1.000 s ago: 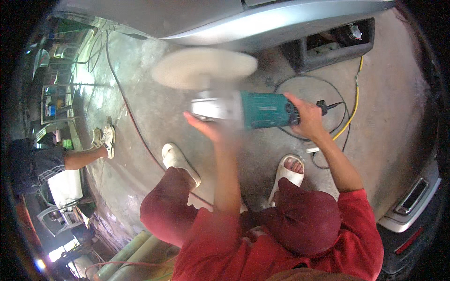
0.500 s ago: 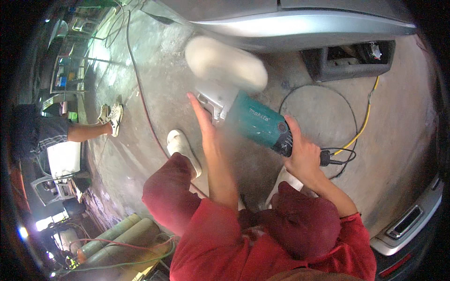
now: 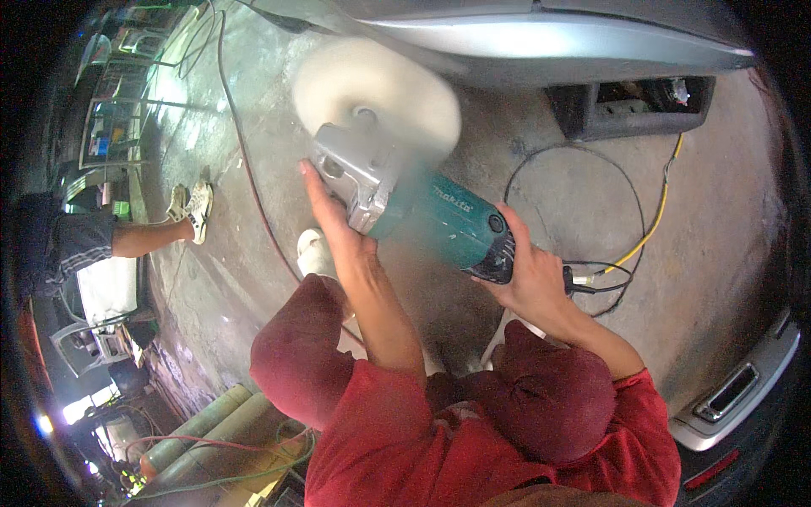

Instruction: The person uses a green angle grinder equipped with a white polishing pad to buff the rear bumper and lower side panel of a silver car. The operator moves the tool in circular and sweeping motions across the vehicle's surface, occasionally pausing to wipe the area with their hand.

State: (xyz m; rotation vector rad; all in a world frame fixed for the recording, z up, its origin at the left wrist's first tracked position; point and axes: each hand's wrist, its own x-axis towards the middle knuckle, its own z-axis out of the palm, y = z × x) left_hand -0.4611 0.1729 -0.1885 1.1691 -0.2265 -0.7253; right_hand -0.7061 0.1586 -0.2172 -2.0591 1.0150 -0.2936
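A teal car polisher [image 3: 448, 215] with a silver gear head is held up in front of me, slanting from lower right to upper left. Its round cream buffing pad [image 3: 397, 80] looks smeared, as if spinning, and hangs close to the silver car panel [image 3: 541, 38]; whether they touch I cannot tell. My left hand [image 3: 342, 232] is closed under the gear head, its thumb and finger partly hidden by the tool. Wrapped round the rear grip is my right hand [image 3: 534, 286], next to the power cord.
A black plastic housing [image 3: 629, 110] lies on the concrete under the car. A black and yellow cord [image 3: 650, 237] loops at right, a hose [image 3: 245, 169] runs along the left. Gas cylinders [image 3: 211, 431], a silver bumper [image 3: 735, 397] and another person's leg [image 3: 152, 237] are around me.
The polisher has shifted left and slightly down, and its pad has tilted so that more of its round back shows. Both hands have moved left with it.
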